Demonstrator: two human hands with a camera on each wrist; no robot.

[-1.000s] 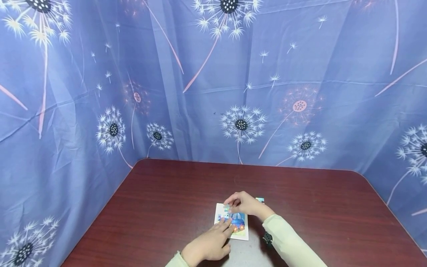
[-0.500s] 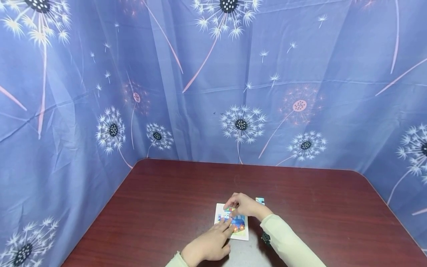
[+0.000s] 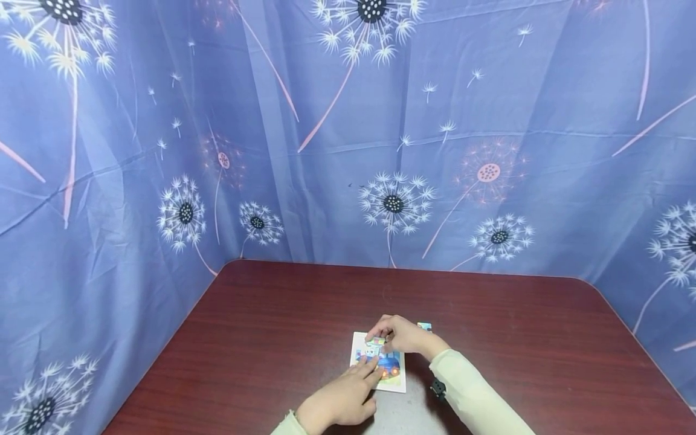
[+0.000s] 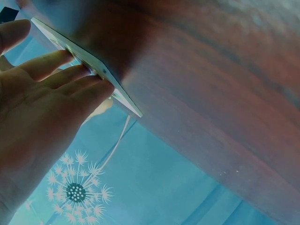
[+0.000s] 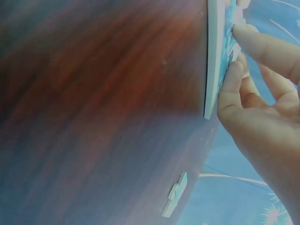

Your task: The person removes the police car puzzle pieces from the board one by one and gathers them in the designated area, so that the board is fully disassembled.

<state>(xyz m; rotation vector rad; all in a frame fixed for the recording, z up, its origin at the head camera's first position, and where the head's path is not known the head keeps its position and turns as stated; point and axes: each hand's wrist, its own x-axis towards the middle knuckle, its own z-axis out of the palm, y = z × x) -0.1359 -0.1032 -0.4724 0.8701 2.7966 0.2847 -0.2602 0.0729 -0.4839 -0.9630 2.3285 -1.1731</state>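
A white-framed jigsaw puzzle (image 3: 399, 388) with a blue cartoon car picture lies on the table. My left hand (image 3: 345, 393) reaches in from the front left, its extended fingers resting on the picture. In the left wrist view those fingertips (image 4: 101, 89) meet the puzzle's face, near its edge. From the right, my right hand (image 3: 399, 335) bends over the upper part and pinches a colourful puzzle piece (image 3: 375, 342) between thumb and fingers, close against the board. The right wrist view shows thumb and fingertips at the face of the board (image 5: 214, 61), covering much of that piece.
A loose puzzle piece (image 3: 425, 326) lies on the dark red wooden table (image 3: 272, 338), just behind the right wrist. Blue dandelion-print curtains (image 3: 326, 205) hang along the table's back and sides. A small black device (image 3: 437, 388) sits at the right sleeve.
The piece in my right hand has gone from tilted to flatter against the picture's upper part. My right thumb has shifted slightly right. The left hand has stayed in place.
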